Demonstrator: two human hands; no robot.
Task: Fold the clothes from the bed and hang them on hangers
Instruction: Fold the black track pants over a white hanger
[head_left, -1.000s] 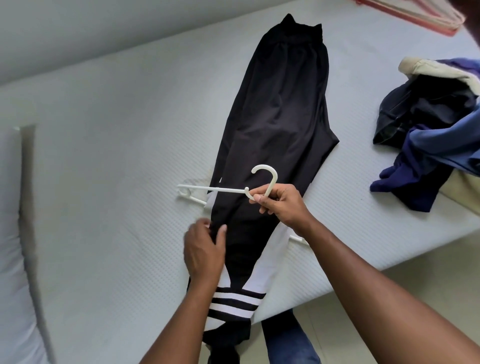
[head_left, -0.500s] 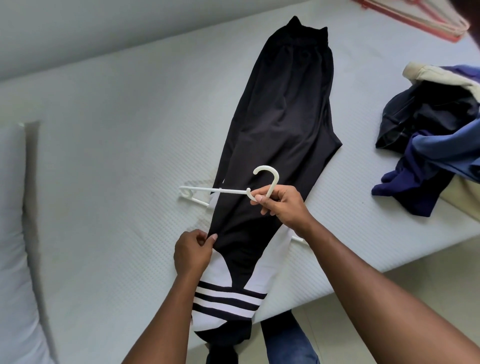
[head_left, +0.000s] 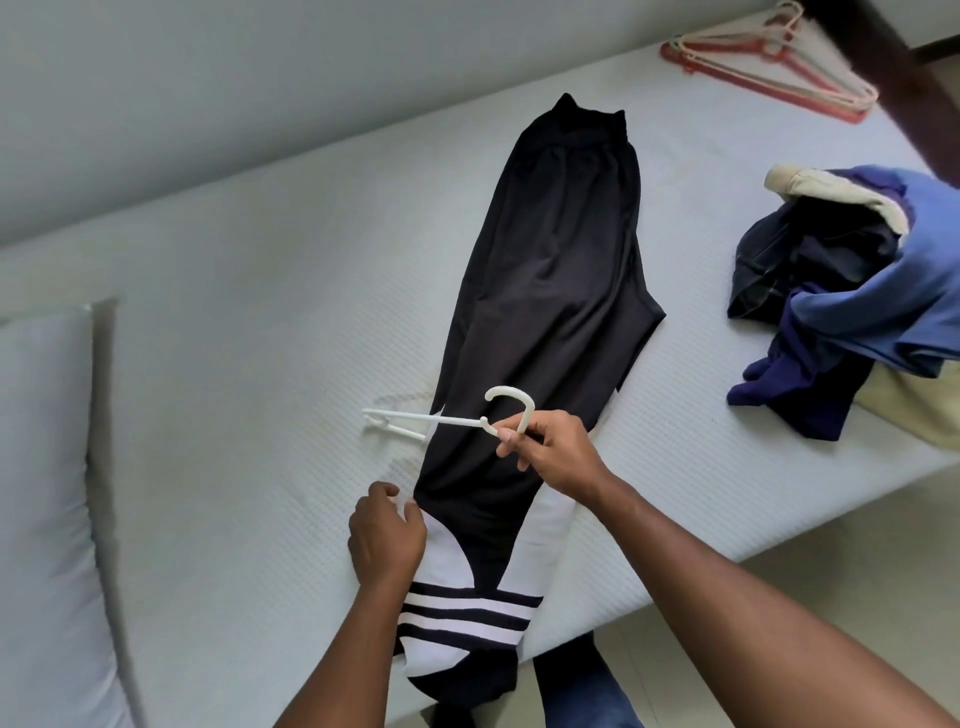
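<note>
Black track pants (head_left: 550, 291) with white panels and stripes lie lengthwise across the bed (head_left: 260, 364), waistband far, cuffs hanging over the near edge. A white plastic hanger (head_left: 457, 418) lies across the legs, its bar under the fabric. My right hand (head_left: 550, 457) grips the hanger at the base of its hook. My left hand (head_left: 387, 535) pinches the left edge of the pant leg by the white panel.
A heap of blue, dark and cream clothes (head_left: 852, 301) sits on the right of the bed. Several red and cream hangers (head_left: 769, 73) lie at the far right corner. A white pillow (head_left: 47, 493) lies at the left. Floor shows beyond the bed's near edge.
My left hand slid left from the middle of the pant leg to its left edge and pinched it. My right hand kept its hold on the hanger.
</note>
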